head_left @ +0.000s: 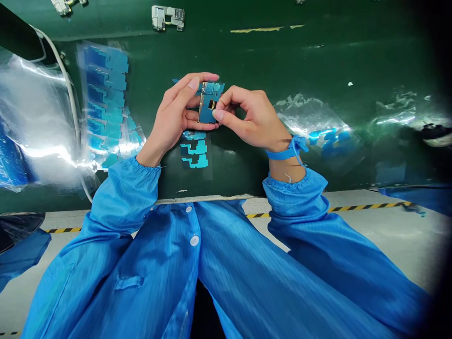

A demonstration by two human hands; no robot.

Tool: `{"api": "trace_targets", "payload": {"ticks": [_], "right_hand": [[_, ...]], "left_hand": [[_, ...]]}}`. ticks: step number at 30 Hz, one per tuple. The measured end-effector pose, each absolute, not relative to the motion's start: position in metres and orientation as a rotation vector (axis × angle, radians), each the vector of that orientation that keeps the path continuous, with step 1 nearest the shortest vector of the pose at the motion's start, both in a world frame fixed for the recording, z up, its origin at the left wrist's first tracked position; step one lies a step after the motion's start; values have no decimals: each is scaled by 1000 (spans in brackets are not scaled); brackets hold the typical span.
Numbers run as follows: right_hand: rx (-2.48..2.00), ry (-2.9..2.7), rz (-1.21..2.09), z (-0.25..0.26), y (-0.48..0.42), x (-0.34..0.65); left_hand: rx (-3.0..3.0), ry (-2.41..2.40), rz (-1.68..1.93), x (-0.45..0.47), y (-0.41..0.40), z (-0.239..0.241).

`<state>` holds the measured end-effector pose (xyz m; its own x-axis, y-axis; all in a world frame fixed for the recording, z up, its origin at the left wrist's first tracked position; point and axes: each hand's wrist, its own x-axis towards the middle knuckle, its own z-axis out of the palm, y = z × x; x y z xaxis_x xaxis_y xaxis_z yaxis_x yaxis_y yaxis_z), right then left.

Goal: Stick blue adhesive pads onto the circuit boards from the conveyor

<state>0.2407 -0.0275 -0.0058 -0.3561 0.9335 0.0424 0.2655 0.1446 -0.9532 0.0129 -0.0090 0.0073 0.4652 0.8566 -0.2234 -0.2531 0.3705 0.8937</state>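
A small circuit board (200, 104) with a blue film (207, 112) over most of its face is gripped at its edges by my left hand (176, 104), fingers wrapped round it. At the board's right edge, the thumb and forefinger of my right hand (249, 115) pinch together on the blue film, close to a small black cut-out. Whether they also grip the board cannot be made out. Just below my left hand lies a clear sheet with cut blue film pieces (197, 161) on the green table.
Left of my hands are a larger sheet of blue film pieces (106, 101), a pale cable (75, 101) and clear plastic bags (38, 122). Another bare board (167, 19) lies at the back. On the right is crumpled clear plastic (310, 115) with blue pieces.
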Motion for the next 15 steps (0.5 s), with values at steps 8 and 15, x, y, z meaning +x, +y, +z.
{"api": "trace_targets", "payload": {"ticks": [8, 15], "right_hand": [[-1145, -1791, 1200, -7, -27, 242], [-1132, -1791, 1220, -5, -28, 242]], "left_hand": [[921, 774, 787, 12, -8, 8], [924, 762, 795, 12, -8, 9]]}}
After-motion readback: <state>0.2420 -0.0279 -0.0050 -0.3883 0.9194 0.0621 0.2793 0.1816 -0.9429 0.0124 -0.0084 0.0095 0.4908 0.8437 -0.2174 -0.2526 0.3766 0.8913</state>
